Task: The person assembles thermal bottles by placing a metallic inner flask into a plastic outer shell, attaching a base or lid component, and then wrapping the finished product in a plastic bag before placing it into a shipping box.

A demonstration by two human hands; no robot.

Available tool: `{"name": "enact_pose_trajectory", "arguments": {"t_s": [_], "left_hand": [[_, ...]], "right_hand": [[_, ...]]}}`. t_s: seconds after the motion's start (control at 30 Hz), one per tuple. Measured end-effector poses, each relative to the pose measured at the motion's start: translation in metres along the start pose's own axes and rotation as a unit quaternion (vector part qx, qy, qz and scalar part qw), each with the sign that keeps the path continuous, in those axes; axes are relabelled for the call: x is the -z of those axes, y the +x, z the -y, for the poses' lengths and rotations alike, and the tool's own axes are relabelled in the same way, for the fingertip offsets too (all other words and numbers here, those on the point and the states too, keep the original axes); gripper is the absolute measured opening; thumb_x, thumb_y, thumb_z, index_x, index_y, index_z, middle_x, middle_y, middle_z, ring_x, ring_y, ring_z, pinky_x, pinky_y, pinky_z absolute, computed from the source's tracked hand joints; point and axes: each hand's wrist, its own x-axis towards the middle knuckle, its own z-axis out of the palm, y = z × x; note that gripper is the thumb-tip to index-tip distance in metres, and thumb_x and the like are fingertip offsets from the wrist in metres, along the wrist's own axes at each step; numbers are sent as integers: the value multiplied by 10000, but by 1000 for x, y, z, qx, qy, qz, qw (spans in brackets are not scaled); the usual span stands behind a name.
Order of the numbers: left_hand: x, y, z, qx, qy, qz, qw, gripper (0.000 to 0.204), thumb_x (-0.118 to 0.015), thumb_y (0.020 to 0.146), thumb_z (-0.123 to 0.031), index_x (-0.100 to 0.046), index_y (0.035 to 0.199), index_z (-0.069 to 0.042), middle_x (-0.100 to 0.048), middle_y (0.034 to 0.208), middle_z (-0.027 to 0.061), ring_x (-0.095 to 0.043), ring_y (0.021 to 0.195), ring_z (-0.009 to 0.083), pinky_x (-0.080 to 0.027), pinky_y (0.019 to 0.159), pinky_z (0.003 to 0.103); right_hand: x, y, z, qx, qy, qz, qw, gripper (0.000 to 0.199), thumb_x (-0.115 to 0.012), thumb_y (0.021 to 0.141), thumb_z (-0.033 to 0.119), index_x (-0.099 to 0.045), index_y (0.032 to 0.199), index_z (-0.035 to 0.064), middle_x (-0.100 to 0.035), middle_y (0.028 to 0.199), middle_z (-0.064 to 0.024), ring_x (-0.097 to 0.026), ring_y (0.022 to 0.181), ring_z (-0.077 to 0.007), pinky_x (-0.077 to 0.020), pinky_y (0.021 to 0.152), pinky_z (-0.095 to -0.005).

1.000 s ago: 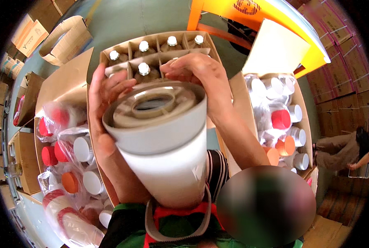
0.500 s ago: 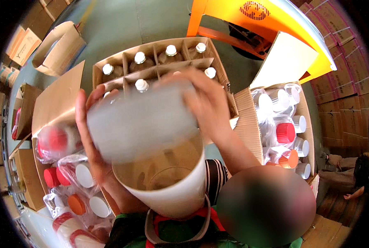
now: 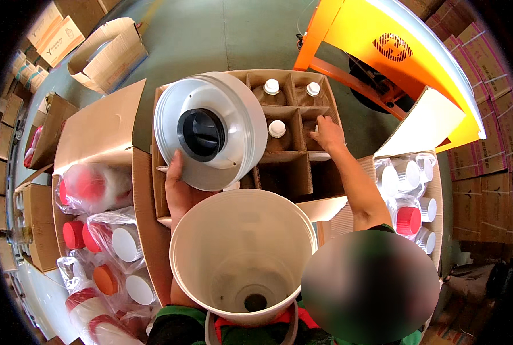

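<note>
My left hand [image 3: 179,187] grips a round silvery-grey lid [image 3: 248,123] with a black collar in its centre, tilted so that its underside shows. Part of the hand is hidden behind it. Below, close to my body, stands a white bucket [image 3: 194,253] with a dark round spot in its bottom and a grey handle. My right hand [image 3: 328,136] reaches into a compartment of the divided carton [image 3: 284,179], its fingers closed around the white top of a bottle [image 3: 316,128]. Other bottles with white caps, such as this bottle [image 3: 276,129], stand upright in neighbouring compartments.
At left, an open carton [image 3: 144,201] holds plastic-wrapped containers with red, white and orange lids. Another carton [image 3: 440,201] at right holds similar lidded containers. An orange-yellow machine frame [image 3: 354,29] stands at the far right. Stacked cartons [image 3: 479,155] line the right side.
The lid has moved forward and turned, showing its black collar. My right hand has let go of it and reached right to a bottle. The bucket's inside now shows.
</note>
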Motion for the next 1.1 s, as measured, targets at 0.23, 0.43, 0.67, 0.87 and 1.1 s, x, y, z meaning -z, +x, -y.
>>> {"name": "enact_pose_trajectory", "arguments": {"t_s": [0.23, 0.43, 0.67, 0.87, 1.1], "left_hand": [[9, 2, 31, 83, 31, 183, 979, 666, -480, 886, -494, -281, 1422, -153, -417, 1373, 156, -483, 1191, 371, -421, 998, 465], [-17, 4, 64, 37, 131, 214, 967, 724, -448, 855, -583, -197, 1452, -260, -321, 1442, 127, -487, 1186, 308, -354, 1016, 493], [-49, -24, -8, -135, 156, 292, 934, 644, -374, 906, -509, -298, 1408, -113, -399, 1373, 178, -450, 1212, 335, -346, 1025, 497], [-92, -76, -97, -226, 176, 177, 942, 600, -340, 932, -458, -338, 1383, -61, -425, 1346, 194, -433, 1227, 342, -343, 1029, 501], [-70, -191, -91, -67, 134, 637, 756, 543, -220, 981, -337, -275, 1414, -14, -262, 1479, 141, -280, 1345, 292, -192, 1125, 441]], "right_hand": [[171, -95, 24, 167, -11, -176, 970, 384, -732, 705, 284, -567, 983, 77, -568, 999, -124, -601, 905, -298, -501, 771, -383], [270, -244, 93, 397, -7, -477, 784, 128, -638, 652, 210, -604, 730, 114, -552, 723, -50, -589, 736, -239, -500, 606, -381], [260, -353, 124, 577, 197, -415, 675, 284, -701, 618, 334, -645, 804, 126, -569, 915, -88, -533, 962, -278, -419, 833, -488], [229, -342, 110, 440, 500, -282, 690, 738, -710, 679, 290, -399, 1296, 28, -458, 1265, -203, -476, 1104, -306, -368, 951, -420], [217, -389, 112, 413, 718, -89, 553, 861, -605, 737, 73, -116, 1442, -4, -351, 1364, -124, -362, 1245, -174, -401, 911, -264]]}}
